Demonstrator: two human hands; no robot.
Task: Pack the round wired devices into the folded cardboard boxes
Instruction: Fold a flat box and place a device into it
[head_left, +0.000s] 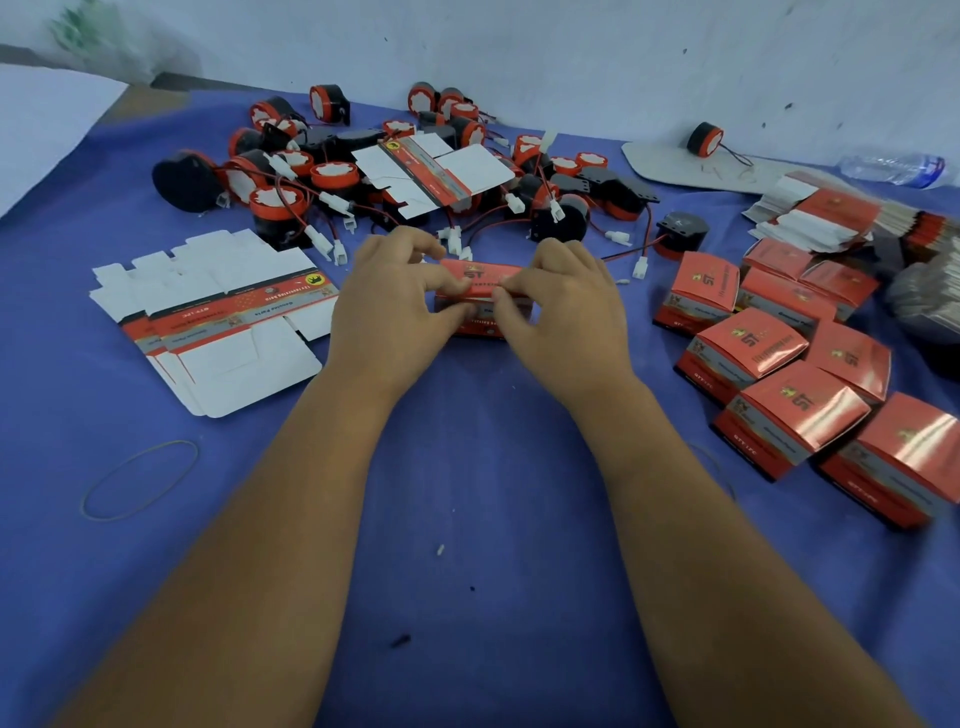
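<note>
The red cardboard box (485, 301) sits on the blue cloth (467, 519) at the centre of the view, directly at 12 o'clock from the person, its long axis running 9 to 3 o'clock. Both hands meet on it, neither one nearer than the other. The left hand (395, 306) comes in from 7 o'clock, fingers curled, thumb and fingertips pinching the box's left end and top flap. The right hand (561, 312) comes in from 5 o'clock in a mirrored pose, fingers curled and pinching the flap at the right. By my reading they are tucking the lid shut; whether a device is already inside cannot be told, as the box is closed over and partly hidden.

Just beyond, from 11 to 1 o'clock, lies the heap of round wired devices (332, 176), black and red with white plugs on red and black leads. A flat unfolded carton (436, 171) rests on that heap. At 9 o'clock, flat box blanks (218, 322) lie stacked. At 3 to 4 o'clock the finished boxes (789, 395) cluster, well apart from the hands. A rubber band (85, 493) lies at 8 o'clock.
</note>
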